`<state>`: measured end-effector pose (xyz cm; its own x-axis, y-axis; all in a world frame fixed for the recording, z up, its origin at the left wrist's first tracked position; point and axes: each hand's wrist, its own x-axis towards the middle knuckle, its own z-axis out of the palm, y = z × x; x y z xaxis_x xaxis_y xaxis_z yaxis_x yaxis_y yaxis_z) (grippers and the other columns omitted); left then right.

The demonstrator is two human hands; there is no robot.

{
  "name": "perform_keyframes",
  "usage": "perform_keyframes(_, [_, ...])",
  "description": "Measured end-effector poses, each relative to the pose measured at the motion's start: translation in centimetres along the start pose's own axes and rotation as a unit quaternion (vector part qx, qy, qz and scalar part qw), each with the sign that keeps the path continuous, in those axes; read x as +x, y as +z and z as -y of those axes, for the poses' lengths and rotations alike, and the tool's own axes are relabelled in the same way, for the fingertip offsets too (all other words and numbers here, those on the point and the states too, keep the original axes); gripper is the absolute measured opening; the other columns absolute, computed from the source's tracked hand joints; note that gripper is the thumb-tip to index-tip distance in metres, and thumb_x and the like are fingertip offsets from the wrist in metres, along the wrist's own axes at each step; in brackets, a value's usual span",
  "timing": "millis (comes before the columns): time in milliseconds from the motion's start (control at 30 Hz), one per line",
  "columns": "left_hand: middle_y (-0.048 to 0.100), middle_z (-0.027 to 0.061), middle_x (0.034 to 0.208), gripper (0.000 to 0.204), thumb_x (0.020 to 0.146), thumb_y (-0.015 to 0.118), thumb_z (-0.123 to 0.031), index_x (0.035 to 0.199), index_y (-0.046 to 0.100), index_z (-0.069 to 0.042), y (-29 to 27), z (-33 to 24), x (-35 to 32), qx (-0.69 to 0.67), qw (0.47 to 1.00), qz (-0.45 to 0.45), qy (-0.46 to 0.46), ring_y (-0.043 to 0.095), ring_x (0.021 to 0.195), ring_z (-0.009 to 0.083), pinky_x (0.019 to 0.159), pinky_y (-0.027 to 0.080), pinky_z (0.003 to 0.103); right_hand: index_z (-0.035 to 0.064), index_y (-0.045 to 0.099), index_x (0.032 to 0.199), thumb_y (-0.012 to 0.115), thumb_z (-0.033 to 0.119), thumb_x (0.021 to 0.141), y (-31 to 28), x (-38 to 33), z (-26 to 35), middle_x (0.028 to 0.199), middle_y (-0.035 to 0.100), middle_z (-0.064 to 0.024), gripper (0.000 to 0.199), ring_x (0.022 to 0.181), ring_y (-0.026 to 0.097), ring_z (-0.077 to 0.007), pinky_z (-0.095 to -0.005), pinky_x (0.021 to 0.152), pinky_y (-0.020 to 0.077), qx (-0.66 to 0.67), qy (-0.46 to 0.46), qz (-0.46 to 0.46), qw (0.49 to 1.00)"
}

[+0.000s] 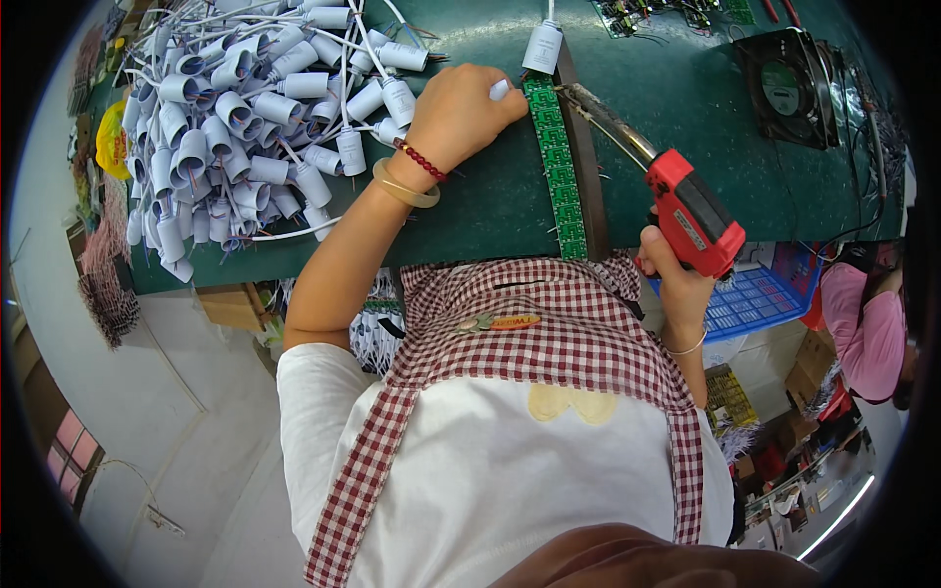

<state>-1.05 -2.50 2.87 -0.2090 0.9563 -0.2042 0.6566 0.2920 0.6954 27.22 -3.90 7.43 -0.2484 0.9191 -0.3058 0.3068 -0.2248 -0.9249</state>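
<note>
My right hand [678,284] is wrapped round the grip of a red and black soldering gun [694,216]. The gun's metal tip reaches up and left to the far part of a long strip of green circuit boards [557,162]. My left hand [461,116] is beside the far left edge of that strip, its fingers curled and mostly hidden. A small white piece [500,89] shows at those fingers; I cannot tell what it is. Right at the strip's far end is a white cylindrical housing [542,49] with a cable. The strip lies along a dark bar [586,186].
A large heap of white cylindrical housings [245,118] with cables covers the left of the green table [667,59]. A black fan [787,88] stands at the right. Loose circuit boards [647,15] lie at the back. A blue basket [760,299] and a person in pink [863,328] are beyond the right side.
</note>
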Motion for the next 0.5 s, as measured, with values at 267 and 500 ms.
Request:
perform_keyframes(267, [0.063,0.0115,0.064,0.028,0.079,0.060,-0.025,0.083,0.064,0.003,-0.3,-0.1,-0.3,0.006,1.000,0.004,0.009,0.059,0.053,0.0185,0.056,0.047,0.031,-0.0055,0.058,0.104,0.065,0.001,0.080,-0.2,-0.2,0.7,0.064,0.057,-0.0043,0.026,0.050,0.048,-0.0076,-0.0215,0.048,0.0394,0.024,0.001,-0.023,0.999])
perform_keyframes(500, [0.064,0.0203,0.084,0.035,0.083,0.062,-0.022,0.107,0.053,0.002,-1.9,-2.7,-5.3,0.108,0.992,-0.049,0.038,0.063,0.068,0.0376,0.059,0.050,0.040,-0.0065,0.057,0.103,0.063,-0.003,0.078,-0.8,0.4,0.9,0.063,0.056,-0.0060,0.026,0.047,0.046,-0.0089,-0.0219,0.046,0.0369,0.067,-0.008,-0.058,0.996])
